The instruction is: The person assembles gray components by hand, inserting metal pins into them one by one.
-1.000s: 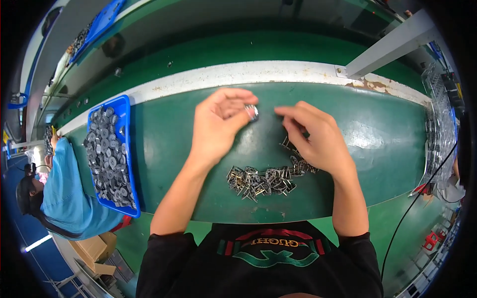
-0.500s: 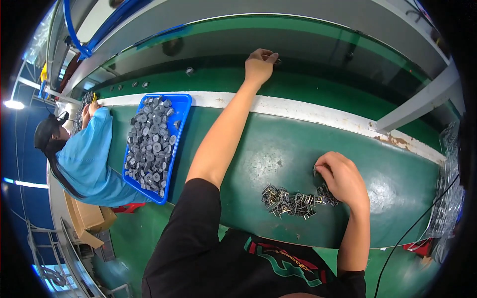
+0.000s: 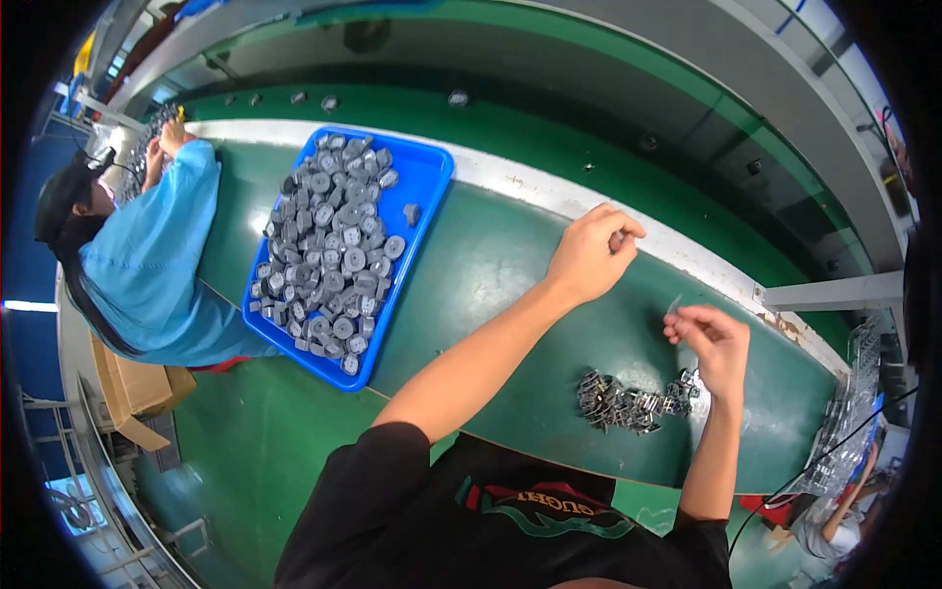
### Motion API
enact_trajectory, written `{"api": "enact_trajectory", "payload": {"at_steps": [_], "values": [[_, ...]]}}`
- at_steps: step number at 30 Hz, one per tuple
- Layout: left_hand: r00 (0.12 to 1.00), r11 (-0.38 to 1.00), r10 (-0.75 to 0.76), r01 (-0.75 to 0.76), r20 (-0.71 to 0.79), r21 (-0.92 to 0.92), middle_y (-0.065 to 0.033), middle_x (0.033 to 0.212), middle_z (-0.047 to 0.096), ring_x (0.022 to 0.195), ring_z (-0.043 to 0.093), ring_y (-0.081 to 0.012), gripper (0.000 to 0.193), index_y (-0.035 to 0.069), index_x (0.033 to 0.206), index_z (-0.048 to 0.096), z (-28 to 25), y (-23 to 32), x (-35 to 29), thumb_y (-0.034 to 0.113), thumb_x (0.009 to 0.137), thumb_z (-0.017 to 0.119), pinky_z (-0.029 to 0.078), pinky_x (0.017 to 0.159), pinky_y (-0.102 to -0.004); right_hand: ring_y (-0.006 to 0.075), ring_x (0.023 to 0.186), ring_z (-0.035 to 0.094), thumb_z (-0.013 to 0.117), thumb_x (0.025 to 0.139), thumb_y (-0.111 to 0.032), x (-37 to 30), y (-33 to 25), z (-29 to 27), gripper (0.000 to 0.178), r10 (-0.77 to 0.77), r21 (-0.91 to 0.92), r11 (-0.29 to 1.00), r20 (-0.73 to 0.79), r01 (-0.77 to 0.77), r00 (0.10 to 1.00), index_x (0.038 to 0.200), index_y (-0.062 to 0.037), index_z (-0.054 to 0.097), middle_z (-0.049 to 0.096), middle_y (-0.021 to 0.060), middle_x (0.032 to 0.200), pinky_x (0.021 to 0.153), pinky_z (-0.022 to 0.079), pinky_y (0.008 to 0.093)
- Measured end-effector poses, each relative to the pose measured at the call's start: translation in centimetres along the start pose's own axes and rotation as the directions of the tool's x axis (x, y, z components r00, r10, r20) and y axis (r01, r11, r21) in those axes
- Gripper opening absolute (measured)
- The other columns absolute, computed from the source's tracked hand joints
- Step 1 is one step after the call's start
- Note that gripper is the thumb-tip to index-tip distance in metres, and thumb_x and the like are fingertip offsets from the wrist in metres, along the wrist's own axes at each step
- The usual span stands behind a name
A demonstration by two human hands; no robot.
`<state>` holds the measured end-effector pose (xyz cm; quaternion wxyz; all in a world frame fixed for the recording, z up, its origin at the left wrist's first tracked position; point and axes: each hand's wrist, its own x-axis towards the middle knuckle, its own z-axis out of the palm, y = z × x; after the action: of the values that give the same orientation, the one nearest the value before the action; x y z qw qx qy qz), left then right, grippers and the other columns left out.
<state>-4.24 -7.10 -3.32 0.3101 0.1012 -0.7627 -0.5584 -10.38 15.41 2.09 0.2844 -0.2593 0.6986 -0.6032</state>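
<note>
Drawn back across the white rail point(image 3: 520, 182) since the earlier frame, our left hand point(image 3: 592, 257) now hovers to the right of the blue tray point(image 3: 420, 167); our right hand point(image 3: 721, 348), farther right of the tray, has risen away from the pile of metal parts point(image 3: 618, 404). We see the left fingers curled toward the thumb, but cannot tell whether they grip anything. With the right thumb and fingertips we pinch a thin, clear-looking piece point(image 3: 675, 305), which points upward, well to the right of the tray; its exact kind is too small to tell. We find the metal parts heaped on the green table point(image 3: 481, 280), also right of the tray and nearer our body than either hand. Inside the tray we note many grey knobs point(image 3: 343, 260), crowded to its left, with one lying apart by its right wall. Beyond the tray's far edge runs the rail, and past that a green strip point(image 3: 540, 137) dotted with small parts point(image 3: 458, 98). To the tray's left we see a co-worker point(image 3: 147, 260) in a blue top, both hands raised; below and left of the tray stands a cardboard box point(image 3: 147, 385).
</note>
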Motion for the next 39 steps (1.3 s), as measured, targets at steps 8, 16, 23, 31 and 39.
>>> {"api": "enact_trajectory", "payload": {"at_steps": [8, 16, 23, 31, 39], "values": [[0.993, 0.988, -0.112, 0.114, 0.019, -0.104, -0.0085, 0.089, 0.066, 0.06, 0.06, -0.0174, 0.012, 0.006, 0.09, 0.072, -0.1, 0.4, 0.4, 0.006, 0.079, 0.069, 0.05, 0.059, -0.0313, 0.0132, 0.083, 0.063, 0.068, 0.085, 0.008, 8.4, -5.9, 4.8, 0.012, -0.381, -0.418, 0.821, 0.108, 0.389, 0.918, 0.096, 0.0051, 0.07, 0.064, 0.0098, 0.094, 0.068, 0.052, 0.0232], [0.982, 0.863, -0.149, 0.188, 0.119, -0.468, -0.0057, 0.08, 0.065, 0.058, 0.058, -0.0114, 0.014, 0.001, 0.091, 0.07, 0.6, -0.2, 0.8, 0.002, 0.079, 0.064, 0.047, 0.056, -0.0274, 0.0141, 0.083, 0.066, 0.066, 0.088, 0.002, 18.4, -8.4, 10.2, 0.015, -0.3, -0.49, 0.749, 0.349, 0.446, 0.888, 0.102, 0.0036, 0.07, 0.066, 0.009, 0.095, 0.073, 0.054, 0.0256], [0.954, 0.771, -0.109, 0.259, 0.28, -0.582, -0.0034, 0.073, 0.063, 0.055, 0.051, -0.0056, 0.016, -0.001, 0.093, 0.07, 1.6, 0.2, 0.8, 0.001, 0.08, 0.062, 0.044, 0.055, -0.0235, 0.0174, 0.075, 0.067, 0.066, 0.092, -0.013, 26.2, -9.3, 14.1, 0.018, -0.11, -0.637, 0.667, 0.43, 0.387, 0.896, 0.099, 0.0022, 0.073, 0.069, 0.0094, 0.091, 0.067, 0.053, 0.029], [0.918, 0.708, -0.202, 0.378, 0.341, -0.596, -0.0029, 0.075, 0.062, 0.056, 0.05, -0.0062, 0.016, 0.0, 0.093, 0.07, 1.0, 0.3, 1.4, 0.001, 0.08, 0.06, 0.043, 0.055, -0.0243, 0.0271, 0.081, 0.068, 0.069, 0.088, -0.015, 33.9, -6.0, 17.1, 0.02, -0.282, -0.698, 0.245, 0.613, 0.673, 0.738, 0.099, 0.0001, 0.074, 0.07, 0.014, 0.096, 0.075, 0.054, 0.0342], [0.903, 0.677, -0.234, 0.418, 0.361, -0.605, -0.002, 0.074, 0.06, 0.055, 0.05, -0.0062, 0.017, 0.0, 0.095, 0.07, 0.9, 0.1, 1.4, 0.0, 0.081, 0.059, 0.042, 0.054, -0.024, 0.0291, 0.081, 0.07, 0.068, 0.087, -0.017, 34.9, -6.0, 18.6, 0.016, -0.119, -0.781, 0.189, 0.584, 0.596, 0.803, 0.09, -0.0032, 0.076, 0.073, 0.0162, 0.088, 0.077, 0.057, 0.0396]]}}
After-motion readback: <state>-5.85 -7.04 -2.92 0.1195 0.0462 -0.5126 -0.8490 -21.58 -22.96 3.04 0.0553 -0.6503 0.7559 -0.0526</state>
